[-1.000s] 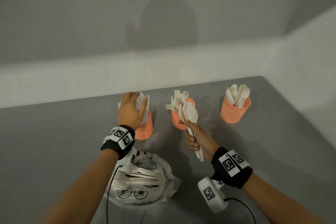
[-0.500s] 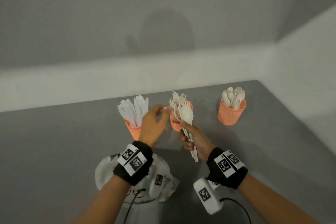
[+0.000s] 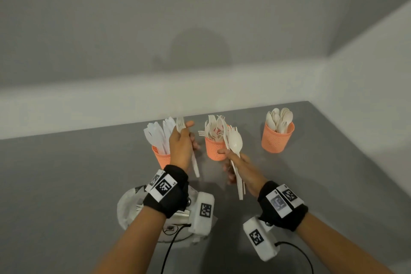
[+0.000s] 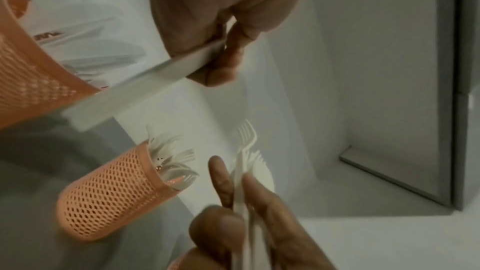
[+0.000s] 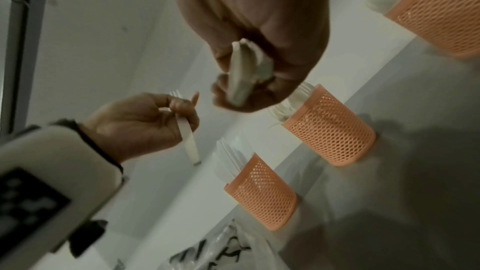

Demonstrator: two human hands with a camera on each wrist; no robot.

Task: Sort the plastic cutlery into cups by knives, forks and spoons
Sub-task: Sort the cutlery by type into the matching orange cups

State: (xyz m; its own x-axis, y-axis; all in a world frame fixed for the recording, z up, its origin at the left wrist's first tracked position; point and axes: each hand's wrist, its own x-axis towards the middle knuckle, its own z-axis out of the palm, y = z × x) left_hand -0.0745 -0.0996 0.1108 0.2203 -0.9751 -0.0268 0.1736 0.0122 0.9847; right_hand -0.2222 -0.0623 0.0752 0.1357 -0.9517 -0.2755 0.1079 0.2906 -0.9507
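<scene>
The left hand [image 3: 180, 147] is gripping a single white fork [image 3: 185, 140] by its handle, tines pointing up, fingers and thumb curled round it; it is hovering just in front of the knife cup [image 3: 161, 158] and beside the fork cup [image 3: 215, 148]. The right hand [image 3: 241, 168] is clutching a small bundle of cutlery [image 3: 236, 155], fingers wrapped round the handles, with a spoon bowl and fork tines sticking up just in front of the fork cup.

Three orange mesh cups are standing upright in a row on the grey worktop [image 3: 66, 184]. The leftmost is holding white knives, the middle one is bristling with forks, and the spoon cup [image 3: 277, 138] is sitting well apart to the right, near the wall, with spoon bowls rising above its rim.

A crumpled plastic bag [image 3: 129, 207] is lying on the worktop close to the person, partly hidden under the left wrist, with more white cutlery showing inside it. Both wrists are wearing black bands with printed markers and white camera units.
</scene>
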